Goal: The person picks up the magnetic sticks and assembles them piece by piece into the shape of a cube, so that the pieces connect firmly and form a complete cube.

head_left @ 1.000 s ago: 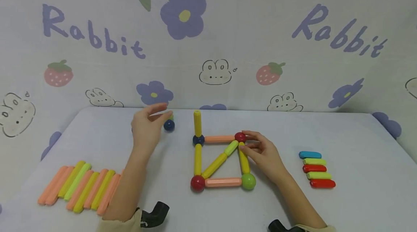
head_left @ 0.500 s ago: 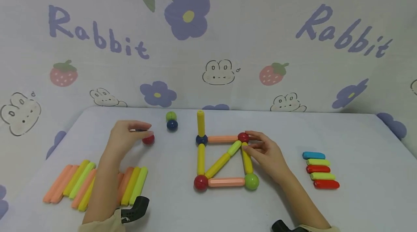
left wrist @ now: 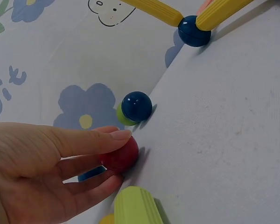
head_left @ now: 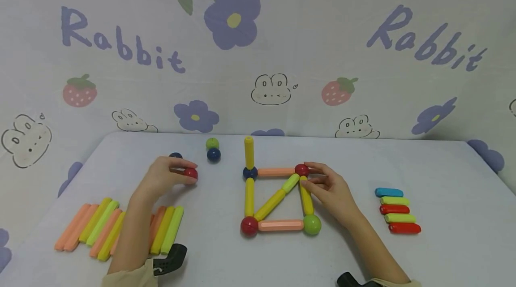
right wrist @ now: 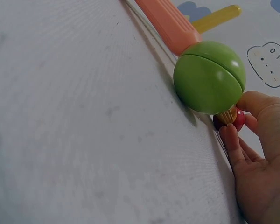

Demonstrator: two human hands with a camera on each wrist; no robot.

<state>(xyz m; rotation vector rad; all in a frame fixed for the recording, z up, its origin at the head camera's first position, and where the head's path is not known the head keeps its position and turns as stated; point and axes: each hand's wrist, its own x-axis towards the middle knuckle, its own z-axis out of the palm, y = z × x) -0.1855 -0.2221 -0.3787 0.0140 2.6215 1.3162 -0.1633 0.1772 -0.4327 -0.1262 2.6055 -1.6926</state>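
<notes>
Left hand [head_left: 161, 178] pinches a red ball [head_left: 191, 173]; right hand [head_left: 328, 190] steadies the braced square frame [head_left: 278, 197], one upright post [head_left: 249, 152] raised

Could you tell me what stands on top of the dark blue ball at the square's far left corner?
A yellow stick stands upright on the dark blue ball. Its top end is bare. The joint between them cannot be seen.
</notes>
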